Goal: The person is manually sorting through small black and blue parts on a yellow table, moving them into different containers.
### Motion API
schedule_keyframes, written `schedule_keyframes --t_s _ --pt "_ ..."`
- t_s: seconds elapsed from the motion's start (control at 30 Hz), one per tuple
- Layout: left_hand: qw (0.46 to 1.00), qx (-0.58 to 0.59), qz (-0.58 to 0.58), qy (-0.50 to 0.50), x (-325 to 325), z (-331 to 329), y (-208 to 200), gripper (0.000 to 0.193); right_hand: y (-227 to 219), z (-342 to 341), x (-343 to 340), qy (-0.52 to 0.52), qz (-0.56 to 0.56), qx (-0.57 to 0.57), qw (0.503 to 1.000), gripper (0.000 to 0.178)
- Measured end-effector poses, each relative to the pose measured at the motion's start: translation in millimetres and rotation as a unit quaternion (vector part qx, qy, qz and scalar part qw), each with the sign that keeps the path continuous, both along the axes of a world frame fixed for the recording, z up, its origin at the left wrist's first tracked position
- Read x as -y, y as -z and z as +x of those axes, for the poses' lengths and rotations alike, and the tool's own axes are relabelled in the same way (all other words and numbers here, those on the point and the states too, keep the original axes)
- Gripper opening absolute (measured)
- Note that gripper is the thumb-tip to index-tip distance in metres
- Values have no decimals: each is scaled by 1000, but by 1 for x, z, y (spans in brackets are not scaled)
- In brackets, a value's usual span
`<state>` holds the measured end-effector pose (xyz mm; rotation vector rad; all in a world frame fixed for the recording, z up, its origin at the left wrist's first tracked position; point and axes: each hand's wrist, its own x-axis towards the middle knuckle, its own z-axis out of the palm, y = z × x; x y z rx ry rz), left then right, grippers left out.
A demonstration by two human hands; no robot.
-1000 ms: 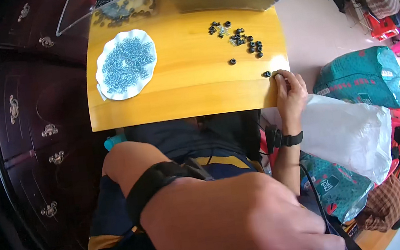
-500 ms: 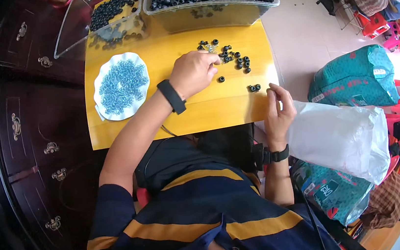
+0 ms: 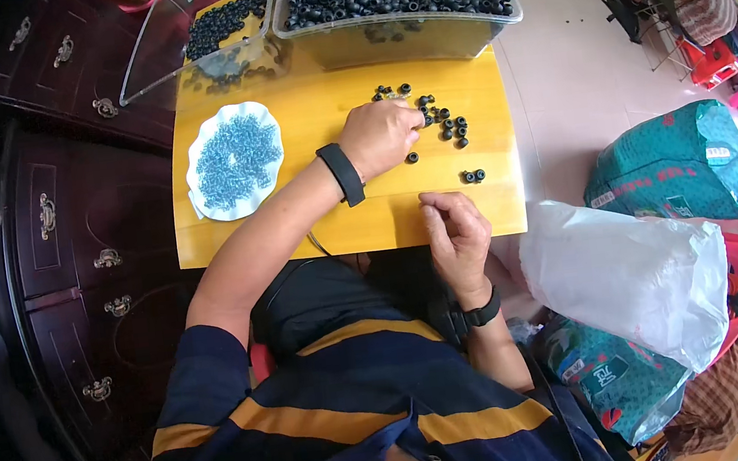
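Observation:
My left hand point(image 3: 381, 138) is over the yellow table, fingers bent down and fingertips pinched among small black round pieces point(image 3: 447, 126) with holes in them. Whatever sits between those fingertips is hidden. One single black piece point(image 3: 413, 158) lies just below this hand, and a touching pair point(image 3: 474, 177) lies farther right. A few small clear pieces point(image 3: 404, 90) lie beyond my left hand. Near the front edge, my right hand point(image 3: 460, 234) has its fingers curled and thumb close to the index finger; I cannot make out anything in it.
On the left, a white wavy-rimmed plate point(image 3: 191, 180) holds many small bluish clear pieces. A clear bin point(image 3: 400, 19) heaped with black pieces stands at the back, beside a clear tray point(image 3: 154, 84) of more. Dark drawers point(image 3: 68, 228) line the left; a white sack point(image 3: 624, 270) and teal bags point(image 3: 666, 165) stand right.
My right hand has moved left along the table's front edge, away from the black pair. My left hand has shifted slightly right and stays at the pile. The whole view has shifted a little.

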<state>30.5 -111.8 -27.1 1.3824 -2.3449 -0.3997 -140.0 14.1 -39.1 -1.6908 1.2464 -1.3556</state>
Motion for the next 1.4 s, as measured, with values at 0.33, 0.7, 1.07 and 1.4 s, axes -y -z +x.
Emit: schedule_keyframes --t_s 0.33,0.7,1.07,1.4 --pt "999 28 -22 -7 6 -17 -6 12 3 -8 -1 5 57 62 996 11" --pt "998 -40 -42 4 -17 -22 -34 12 10 -18 -5 -3 202 284 937 16" --pt "941 -316 122 -19 -94 -33 -48 13 7 -17 -6 -58 196 416 886 27" --pt "931 -341 125 -39 -105 -35 -40 10 4 -16 -10 -24 155 382 911 22"
